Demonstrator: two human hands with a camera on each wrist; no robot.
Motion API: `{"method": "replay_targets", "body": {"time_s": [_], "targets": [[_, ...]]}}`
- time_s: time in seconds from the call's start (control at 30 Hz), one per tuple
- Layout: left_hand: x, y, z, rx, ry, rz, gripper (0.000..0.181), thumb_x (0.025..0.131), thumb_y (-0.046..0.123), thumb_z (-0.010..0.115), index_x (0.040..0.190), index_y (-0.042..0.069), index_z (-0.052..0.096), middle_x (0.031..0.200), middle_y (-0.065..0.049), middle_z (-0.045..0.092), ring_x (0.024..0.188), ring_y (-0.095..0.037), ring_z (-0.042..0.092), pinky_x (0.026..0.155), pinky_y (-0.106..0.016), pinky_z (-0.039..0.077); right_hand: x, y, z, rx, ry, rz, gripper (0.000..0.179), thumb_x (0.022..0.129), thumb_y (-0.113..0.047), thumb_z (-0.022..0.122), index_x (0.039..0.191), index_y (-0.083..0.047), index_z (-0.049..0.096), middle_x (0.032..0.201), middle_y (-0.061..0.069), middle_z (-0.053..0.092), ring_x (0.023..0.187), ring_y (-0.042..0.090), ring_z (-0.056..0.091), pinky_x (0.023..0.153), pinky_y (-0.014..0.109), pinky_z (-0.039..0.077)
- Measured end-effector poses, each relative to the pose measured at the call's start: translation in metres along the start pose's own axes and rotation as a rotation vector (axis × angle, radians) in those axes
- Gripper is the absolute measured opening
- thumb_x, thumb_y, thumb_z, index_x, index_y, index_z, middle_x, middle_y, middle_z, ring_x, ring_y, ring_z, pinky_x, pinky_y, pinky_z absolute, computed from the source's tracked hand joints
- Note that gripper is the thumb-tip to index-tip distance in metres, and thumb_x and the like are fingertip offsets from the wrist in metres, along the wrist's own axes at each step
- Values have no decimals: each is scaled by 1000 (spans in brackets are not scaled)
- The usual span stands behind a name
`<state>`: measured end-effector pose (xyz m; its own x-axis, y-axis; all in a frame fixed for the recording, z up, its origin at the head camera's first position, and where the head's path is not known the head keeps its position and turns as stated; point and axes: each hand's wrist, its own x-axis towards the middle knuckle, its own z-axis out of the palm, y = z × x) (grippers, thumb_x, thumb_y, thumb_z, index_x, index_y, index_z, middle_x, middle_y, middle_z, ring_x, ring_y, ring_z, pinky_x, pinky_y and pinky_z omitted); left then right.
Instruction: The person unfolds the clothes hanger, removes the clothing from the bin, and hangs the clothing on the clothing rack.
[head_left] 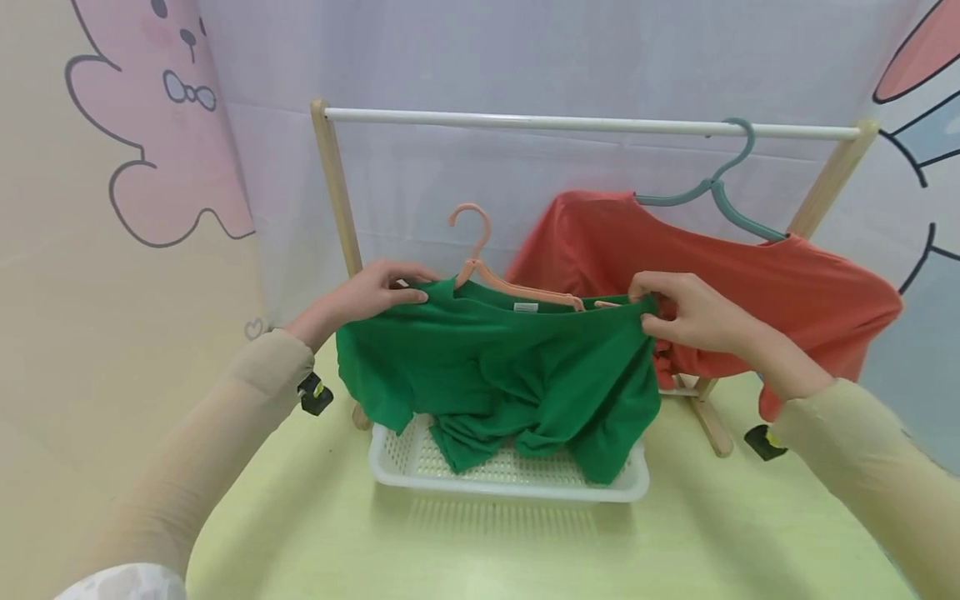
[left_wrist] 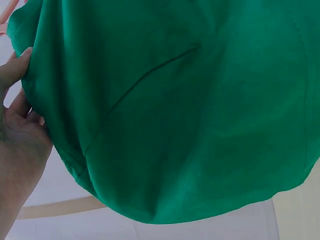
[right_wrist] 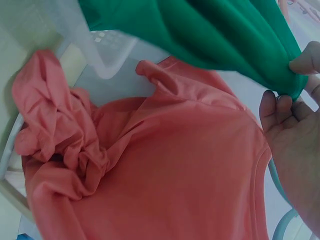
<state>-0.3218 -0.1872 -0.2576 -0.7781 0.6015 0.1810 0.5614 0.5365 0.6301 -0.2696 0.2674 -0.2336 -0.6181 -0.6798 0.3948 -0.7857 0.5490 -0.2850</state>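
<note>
A green shirt (head_left: 480, 358) is stretched between both hands, its lower part drooping over a white basket (head_left: 510, 492). At the shirt's left shoulder, my left hand (head_left: 375, 292) pinches the cloth between thumb and fingers. My right hand (head_left: 693, 312) grips the opposite shoulder, and the right wrist view shows its thumb and fingertips closed on the green edge. A peach-coloured hanger (head_left: 517, 289) sits in the shirt's neckline, its hook rising free below the rack's bar. One end of the hanger shows near the right hand; the rest is hidden by cloth.
Behind the basket stands a rack with a white bar (head_left: 525, 122) and wooden legs. From its right part hangs a red shirt (head_left: 720, 283) on a grey-green hanger (head_left: 738, 217), close behind my right hand. The pale yellow table (head_left: 480, 558) lies below.
</note>
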Motion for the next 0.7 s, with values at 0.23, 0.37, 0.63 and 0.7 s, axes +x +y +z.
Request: {"method": "replay_targets", "body": {"time_s": [0.23,0.37,0.63,0.7], "targets": [[4,6,0,-24,12,0,37,100,14,58,137,7,59,140,-16,58,127,-34,56,106,-48,47,16,-2,5,12,45,-51,24,83,6,66,97,-12,59,87,-7,52,66,10,43,58,24,36],[7,11,2,0,22,1,37,101,15,57,137,10,59,140,-15,59,127,-32,57,106,-47,47,23,-5,9,57,65,-91,25,84,6,69,100,-11,61,91,-6,55,73,9,47,63,25,41],[16,22,9,6,6,33,35,101,16,56,136,14,60,139,-11,60,127,-29,57,108,-45,45,43,-17,19,111,75,-119,21,87,4,69,103,-8,61,97,-3,59,83,4,54,75,19,49],[17,25,9,-1,4,41,35,101,15,56,136,14,60,139,-11,60,127,-29,57,109,-45,45,48,-19,20,116,79,-126,19,88,4,68,102,-7,60,98,-1,59,85,4,55,77,20,50]]}}
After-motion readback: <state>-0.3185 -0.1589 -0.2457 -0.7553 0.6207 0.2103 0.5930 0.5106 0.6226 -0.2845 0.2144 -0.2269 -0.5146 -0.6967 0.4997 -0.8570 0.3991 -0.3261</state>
